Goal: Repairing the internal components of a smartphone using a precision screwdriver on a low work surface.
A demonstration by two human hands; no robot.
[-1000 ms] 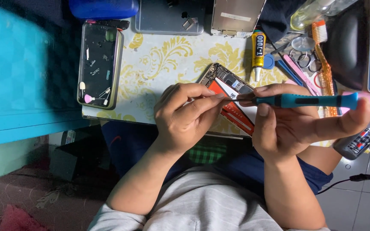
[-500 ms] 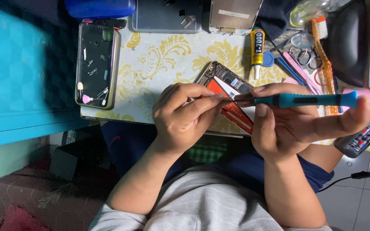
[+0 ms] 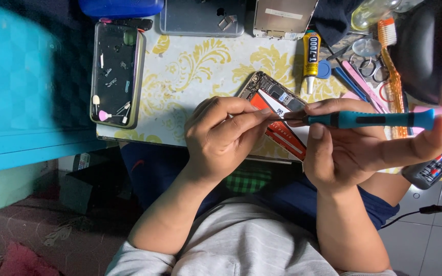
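A blue precision screwdriver (image 3: 369,120) is gripped by the right hand (image 3: 356,148), its long axis level. Its tip is pinched by the left hand (image 3: 226,135), directly above an opened smartphone (image 3: 277,115).

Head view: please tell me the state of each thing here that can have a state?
Opened phone: back off, insides showing, flat on the table.
Teal screwdriver: held level by right hand.
Left hand: fingers pinched at the screwdriver's tip.
Glue tube: lying flat, cap state unclear.
Phone tray: holds small parts.
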